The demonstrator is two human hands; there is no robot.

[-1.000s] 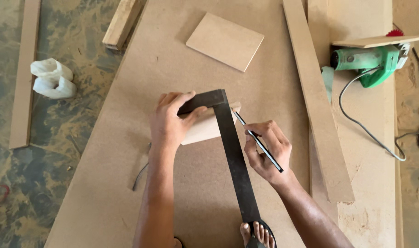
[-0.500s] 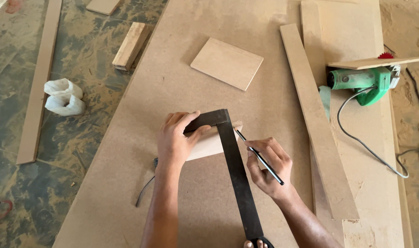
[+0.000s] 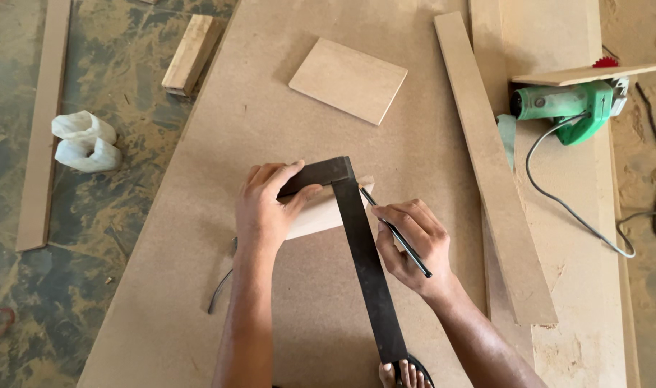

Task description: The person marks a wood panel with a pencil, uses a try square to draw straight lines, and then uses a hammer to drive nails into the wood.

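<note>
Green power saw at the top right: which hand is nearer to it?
Right. The right hand, holding a pencil, lies below-left of the green power saw; the left hand is farther left, pressing the dark square.

A large fibreboard sheet on the floor carries a small panel, a long strip and, near its right edge, a green power saw.

square blade's end (behind toes), saw blade under board
</note>
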